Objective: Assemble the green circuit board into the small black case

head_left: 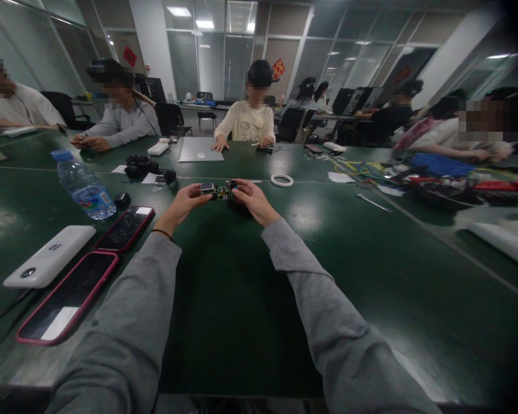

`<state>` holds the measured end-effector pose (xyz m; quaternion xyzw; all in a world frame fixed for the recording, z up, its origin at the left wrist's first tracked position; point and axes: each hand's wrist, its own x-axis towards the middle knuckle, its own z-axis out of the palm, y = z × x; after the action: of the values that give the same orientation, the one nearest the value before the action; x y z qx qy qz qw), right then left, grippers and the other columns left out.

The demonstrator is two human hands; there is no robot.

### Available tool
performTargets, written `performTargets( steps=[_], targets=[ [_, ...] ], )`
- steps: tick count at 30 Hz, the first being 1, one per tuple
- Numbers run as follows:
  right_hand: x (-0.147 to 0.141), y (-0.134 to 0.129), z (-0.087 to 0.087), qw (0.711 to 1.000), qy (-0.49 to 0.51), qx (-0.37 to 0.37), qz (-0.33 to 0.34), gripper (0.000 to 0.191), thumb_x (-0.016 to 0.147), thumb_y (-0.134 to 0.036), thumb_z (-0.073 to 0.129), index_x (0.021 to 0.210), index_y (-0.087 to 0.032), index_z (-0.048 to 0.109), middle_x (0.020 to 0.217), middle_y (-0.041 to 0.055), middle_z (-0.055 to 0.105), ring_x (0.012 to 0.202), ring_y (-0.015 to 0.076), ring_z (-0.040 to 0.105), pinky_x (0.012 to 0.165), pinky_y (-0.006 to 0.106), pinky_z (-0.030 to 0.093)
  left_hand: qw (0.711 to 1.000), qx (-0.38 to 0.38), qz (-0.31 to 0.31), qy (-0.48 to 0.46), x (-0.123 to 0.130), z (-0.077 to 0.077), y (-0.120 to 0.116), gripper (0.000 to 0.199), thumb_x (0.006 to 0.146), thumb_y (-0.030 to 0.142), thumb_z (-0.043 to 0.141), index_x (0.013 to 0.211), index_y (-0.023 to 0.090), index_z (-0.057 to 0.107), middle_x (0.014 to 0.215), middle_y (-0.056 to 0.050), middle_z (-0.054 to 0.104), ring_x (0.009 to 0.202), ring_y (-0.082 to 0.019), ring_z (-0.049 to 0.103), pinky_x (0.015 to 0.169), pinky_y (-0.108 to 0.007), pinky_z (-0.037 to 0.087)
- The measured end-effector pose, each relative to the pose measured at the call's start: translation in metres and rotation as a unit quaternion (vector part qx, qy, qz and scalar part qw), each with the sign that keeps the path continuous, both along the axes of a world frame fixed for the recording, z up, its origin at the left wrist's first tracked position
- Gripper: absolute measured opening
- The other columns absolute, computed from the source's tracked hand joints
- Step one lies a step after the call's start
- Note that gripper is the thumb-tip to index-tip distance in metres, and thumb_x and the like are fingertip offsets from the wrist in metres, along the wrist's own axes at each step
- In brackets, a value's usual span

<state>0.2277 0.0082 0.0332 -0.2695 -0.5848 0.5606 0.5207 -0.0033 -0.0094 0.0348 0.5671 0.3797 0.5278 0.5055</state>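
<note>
Left hand (185,205): fingers pinching circuit board (222,192)
Right hand (255,201): fingers gripping its other end
White ring (282,180): right of circuit board

Grey long sleeves (129,310), cuffs loose, creased; thin dark band (162,234) round left wrist.

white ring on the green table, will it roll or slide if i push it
Lying flat, the white ring would probably slide rather than roll. Its narrow band and open middle suggest it is fairly light. The glossy sheen on the green table hints at little grip.
</note>
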Motion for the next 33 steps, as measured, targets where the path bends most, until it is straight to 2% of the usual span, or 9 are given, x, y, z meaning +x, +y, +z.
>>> performTargets(
  steps=[6,12,17,21,25,27,30,33],
  targets=[
    [0.001,-0.002,0.000,1.000,-0.022,0.002,-0.021,0.049,0.070,-0.041,0.082,0.110,-0.022,0.060,0.105,0.0042,0.065,0.103,0.0208,0.059,0.095,0.037,0.049,1.000,-0.020,-0.006,0.001,0.002,-0.004,0.000,0.057,0.062,0.025,0.086,0.114,0.017,0.066,0.111,-0.008,0.068,0.097,-0.018,0.064,0.090,-0.034,0.050],
    [-0.001,-0.002,0.000,0.999,-0.028,-0.012,-0.024,0.052,0.069,-0.045,0.083,0.108,-0.019,0.060,0.101,0.0052,0.067,0.102,0.0212,0.061,0.096,0.037,0.047,0.997,-0.032,0.001,0.064,0.000,0.002,-0.005,0.066,0.061,0.031,0.085,0.121,0.017,0.062,0.104,-0.010,0.069,0.091,-0.020,0.064,0.083,-0.037,0.050],
    [-0.001,-0.002,0.002,0.998,-0.026,-0.029,-0.040,0.052,0.067,-0.046,0.084,0.104,-0.019,0.060,0.102,0.0056,0.068,0.102,0.0213,0.061,0.092,0.036,0.049,0.992,-0.013,0.006,0.124,0.005,0.000,-0.004,0.074,0.059,0.034,0.086,0.126,0.017,0.058,0.104,-0.010,0.069,0.099,-0.024,0.064,0.091,-0.041,0.047],
    [0.004,-0.004,0.007,1.000,0.003,-0.014,-0.009,0.048,0.065,-0.037,0.086,0.103,-0.021,0.061,0.104,0.0037,0.067,0.105,0.0205,0.060,0.094,0.035,0.050,0.977,0.063,0.044,0.199,0.014,0.003,-0.004,0.075,0.055,0.034,0.088,0.123,0.019,0.059,0.108,-0.009,0.067,0.108,-0.027,0.060,0.094,-0.042,0.045],
    [0.006,-0.005,0.015,0.999,0.042,-0.025,-0.009,0.044,0.071,-0.037,0.082,0.107,-0.025,0.061,0.118,0.0030,0.064,0.113,0.0211,0.057,0.091,0.033,0.053,0.954,0.172,0.125,0.211,0.026,0.014,-0.007,0.074,0.055,0.028,0.087,0.123,0.021,0.057,0.108,-0.007,0.066,0.109,-0.027,0.058,0.098,-0.041,0.040],
    [0.004,-0.005,0.018,0.996,0.060,-0.050,-0.030,0.041,0.077,-0.041,0.077,0.110,-0.026,0.060,0.125,0.0029,0.061,0.116,0.0213,0.057,0.088,0.032,0.054,0.937,0.208,0.163,0.227,0.035,0.020,-0.012,0.070,0.059,0.025,0.085,0.123,0.023,0.057,0.112,-0.007,0.065,0.113,-0.028,0.055,0.099,-0.040,0.037],
    [0.003,-0.002,0.017,0.992,0.068,-0.089,-0.063,0.040,0.083,-0.047,0.069,0.115,-0.025,0.058,0.124,0.0049,0.062,0.114,0.0221,0.058,0.085,0.033,0.055,0.903,0.251,0.204,0.284,0.051,0.023,-0.023,0.058,0.068,0.022,0.079,0.123,0.023,0.058,0.113,-0.009,0.067,0.121,-0.031,0.048,0.105,-0.043,0.029],
    [0.005,0.000,0.016,0.988,0.078,-0.109,-0.077,0.041,0.085,-0.051,0.065,0.113,-0.024,0.057,0.119,0.0062,0.064,0.110,0.0232,0.061,0.084,0.036,0.056,0.873,0.302,0.198,0.328,0.064,0.016,-0.031,0.043,0.080,0.019,0.066,0.121,0.027,0.061,0.121,-0.009,0.065,0.126,-0.031,0.042,0.109,-0.046,0.020]
  ],
)
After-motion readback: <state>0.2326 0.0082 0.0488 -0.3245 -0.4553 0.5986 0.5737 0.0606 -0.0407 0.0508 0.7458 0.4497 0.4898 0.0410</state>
